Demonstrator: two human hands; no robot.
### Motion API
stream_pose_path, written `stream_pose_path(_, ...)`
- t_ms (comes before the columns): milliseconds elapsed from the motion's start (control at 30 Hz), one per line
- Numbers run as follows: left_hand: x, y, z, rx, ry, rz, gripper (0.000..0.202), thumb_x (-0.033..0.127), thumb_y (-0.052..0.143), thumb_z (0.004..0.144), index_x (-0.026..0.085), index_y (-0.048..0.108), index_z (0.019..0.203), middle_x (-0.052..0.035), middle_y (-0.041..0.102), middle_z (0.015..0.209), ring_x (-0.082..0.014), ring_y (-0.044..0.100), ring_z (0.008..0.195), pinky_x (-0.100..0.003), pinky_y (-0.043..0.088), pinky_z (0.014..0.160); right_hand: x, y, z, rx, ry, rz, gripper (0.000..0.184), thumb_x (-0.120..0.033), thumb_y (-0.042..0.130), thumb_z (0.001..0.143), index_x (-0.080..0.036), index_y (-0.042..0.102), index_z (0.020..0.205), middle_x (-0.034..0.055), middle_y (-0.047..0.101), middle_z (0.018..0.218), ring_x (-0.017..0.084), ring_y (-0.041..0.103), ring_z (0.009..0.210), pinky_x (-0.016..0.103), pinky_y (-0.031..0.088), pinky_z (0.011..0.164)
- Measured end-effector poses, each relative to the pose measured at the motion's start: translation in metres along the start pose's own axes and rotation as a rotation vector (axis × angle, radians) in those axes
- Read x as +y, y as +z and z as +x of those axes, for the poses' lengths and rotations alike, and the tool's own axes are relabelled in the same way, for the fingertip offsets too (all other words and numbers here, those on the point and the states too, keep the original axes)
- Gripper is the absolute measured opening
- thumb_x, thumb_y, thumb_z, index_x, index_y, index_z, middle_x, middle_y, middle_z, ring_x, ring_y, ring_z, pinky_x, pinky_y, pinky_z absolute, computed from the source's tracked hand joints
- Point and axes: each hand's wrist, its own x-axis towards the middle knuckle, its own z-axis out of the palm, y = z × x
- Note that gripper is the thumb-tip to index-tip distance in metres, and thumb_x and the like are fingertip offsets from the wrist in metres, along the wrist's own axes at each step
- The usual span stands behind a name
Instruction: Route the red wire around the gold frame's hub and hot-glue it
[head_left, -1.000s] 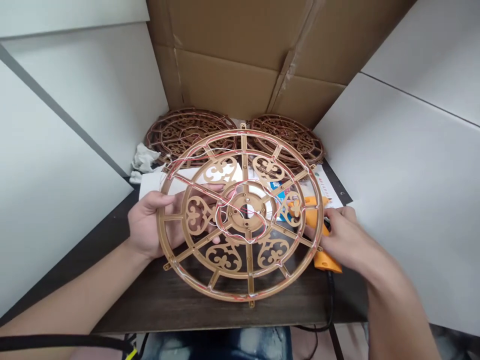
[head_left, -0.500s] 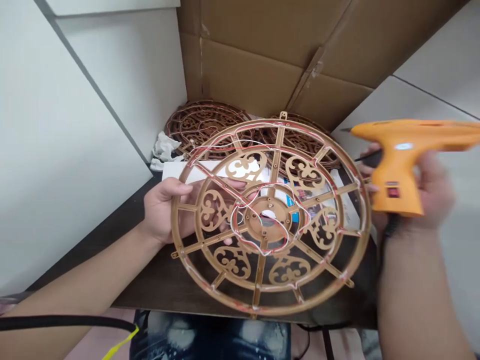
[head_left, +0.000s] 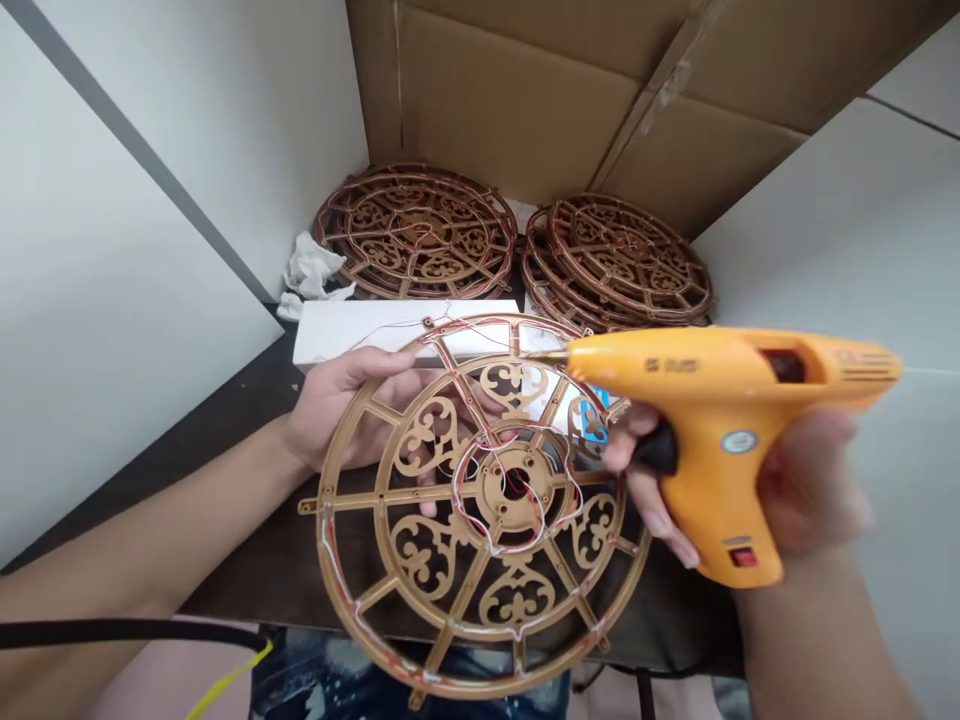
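Observation:
A round gold-brown openwork frame (head_left: 454, 640) with spokes and scroll ornaments faces me, tilted over the table. Red and white wires run along its rings and loop around its hub. My left hand (head_left: 360, 410) grips its left rim, thumb on the near side and fingers behind. In my right hand (head_left: 802, 480) is an orange glue gun (head_left: 720, 460), its handle in the palm and fingers at the black trigger. The metal nozzle points left, over the frame's upper ring; whether it touches cannot be made out. Part of the frame's right side is hidden behind the gun.
Similar wired frames lie in two stacks, one at the back left (head_left: 420, 235) and one at the back right (head_left: 630, 260). A white box (head_left: 405, 325) and crumpled tissue (head_left: 311, 265) sit before them. Cardboard (head_left: 517, 90) and white panels (head_left: 187, 150) enclose the dark table (head_left: 247, 500).
The glue gun has moved left and down, from beside the frame to over its upper part. The frame has turned, and it sits lower and further left in view.

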Motion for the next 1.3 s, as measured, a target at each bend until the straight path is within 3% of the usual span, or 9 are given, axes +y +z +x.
stream_pose_path(100,0.001,-0.004,-0.002,-0.135,-0.121,-0.019,0.063,0.040,0.030,0.101,0.001,0.040,0.149,-0.0173,0.073,0.122,-0.0303,0.073,0.105,-0.037,0.063,0.075,0.013,-0.002,-0.003,-0.112,0.048,0.162,0.076,-0.081,0.058,0.083,-0.023,0.059,0.133,0.0113,0.072,0.103,0.016,0.063,0.056,0.029,0.055,0.045)
stream_pose_path(267,0.005,-0.009,-0.004,-0.236,-0.149,-0.061,0.064,0.042,0.016,0.106,0.002,0.030,0.155,-0.0160,0.072,0.124,-0.0257,0.074,0.098,-0.046,0.060,0.089,0.026,-0.017,-0.010,-0.184,0.128,0.089,0.076,-0.080,0.055,0.086,-0.024,0.055,0.137,0.0115,0.070,0.101,0.016,0.060,0.061,0.029,0.054,0.051)
stream_pose_path(400,0.008,-0.011,-0.003,-0.180,-0.236,0.018,0.072,0.054,0.013,0.104,0.006,0.039,0.151,-0.0150,0.074,0.117,-0.0297,0.076,0.092,-0.048,0.061,0.083,0.030,-0.023,-0.012,-0.222,0.137,0.070,0.081,-0.076,0.058,0.087,-0.024,0.044,0.147,0.0143,0.067,0.112,0.017,0.062,0.066,0.029,0.056,0.054)
stream_pose_path(533,0.009,-0.013,-0.002,-0.081,-0.251,0.057,0.073,0.059,0.023,0.101,0.007,0.047,0.146,-0.0147,0.076,0.107,-0.0323,0.075,0.093,-0.043,0.064,0.074,0.029,-0.020,-0.008,-0.233,0.118,0.070,0.071,-0.070,0.057,0.092,-0.025,0.043,0.145,0.0151,0.065,0.116,0.016,0.063,0.070,0.028,0.057,0.056)
stream_pose_path(667,0.007,-0.013,-0.001,-0.148,-0.236,0.029,0.069,0.054,0.029,0.101,0.005,0.044,0.147,-0.0164,0.074,0.113,-0.0314,0.075,0.096,-0.045,0.065,0.076,0.027,-0.017,-0.001,-0.247,0.150,0.083,0.070,-0.075,0.055,0.089,-0.025,0.051,0.137,0.0142,0.066,0.113,0.015,0.062,0.069,0.025,0.056,0.052)
stream_pose_path(833,0.008,-0.012,-0.001,-0.289,-0.224,0.009,0.075,0.051,0.002,0.107,0.000,0.033,0.152,-0.0156,0.074,0.115,-0.0276,0.073,0.102,-0.045,0.063,0.081,0.029,-0.020,0.000,-0.243,0.168,0.085,0.073,-0.080,0.055,0.086,-0.024,0.055,0.133,0.0139,0.065,0.116,0.014,0.062,0.067,0.024,0.057,0.053)
stream_pose_path(900,0.008,-0.011,-0.001,-0.295,-0.215,0.003,0.077,0.051,-0.003,0.107,-0.001,0.030,0.153,-0.0149,0.074,0.115,-0.0254,0.074,0.099,-0.045,0.063,0.082,0.030,-0.022,-0.002,-0.259,0.175,0.074,0.074,-0.080,0.057,0.084,-0.023,0.056,0.132,0.0141,0.065,0.117,0.014,0.063,0.068,0.024,0.058,0.055)
stream_pose_path(1133,0.008,-0.013,-0.001,-0.273,-0.224,-0.022,0.072,0.051,0.007,0.108,-0.001,0.029,0.153,-0.0157,0.075,0.115,-0.0259,0.074,0.105,-0.043,0.064,0.080,0.029,-0.024,-0.002,-0.242,0.160,0.044,0.075,-0.079,0.056,0.086,-0.028,0.051,0.140,0.0131,0.065,0.121,0.014,0.065,0.068,0.025,0.059,0.053)
stream_pose_path(1300,0.009,-0.015,-0.001,-0.290,-0.244,-0.057,0.069,0.051,0.014,0.108,0.002,0.031,0.153,-0.0134,0.075,0.116,-0.0205,0.074,0.099,-0.038,0.065,0.079,0.027,-0.022,-0.001,-0.238,0.166,0.028,0.072,-0.078,0.057,0.085,-0.028,0.056,0.138,0.0140,0.066,0.121,0.014,0.064,0.065,0.025,0.058,0.051)
